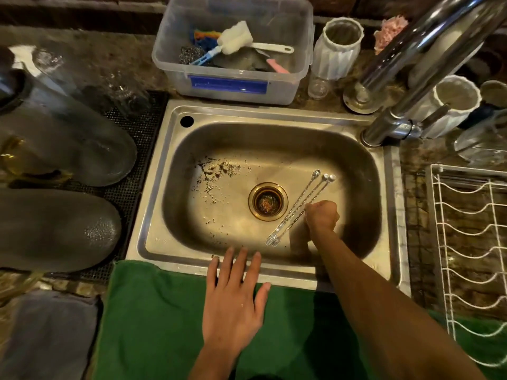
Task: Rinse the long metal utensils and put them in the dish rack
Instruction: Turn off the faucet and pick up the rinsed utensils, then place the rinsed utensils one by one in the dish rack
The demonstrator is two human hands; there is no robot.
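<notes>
A: What is held, and by which hand?

B: Three long metal utensils (297, 208) are gripped in a bundle by the right hand (321, 217); its fingers are curled into a fist around the middle of the shafts; the bundle is held tilted inside the sink (274, 116), just right of the drain (268, 201).

A: How are the ends arranged?

B: Three small rounded heads are seen at the upper end; small forked tips are seen at the lower end, though only two can be counted clearly.

A: And the other hand?

B: The left hand (233, 297) is laid flat with its fingers spread; nothing is held; the fingertips are rested on the sink's front rim and the palm on a green towel (153, 311).

A: What is counted around the sink?

B: One white wire dish rack (466, 242) is placed to the right, well apart from the utensils; one chrome tap (428, 50) is mounted at the back right corner; one clear plastic tub (233, 86) of sponges and brushes is set behind the sink; two white pleated cups (338, 50) are stood near the tap; dark crumbs are scattered on the basin floor.

A: Is any writing readable?

B: A blue label is seen on the tub; its text cannot be read.
</notes>
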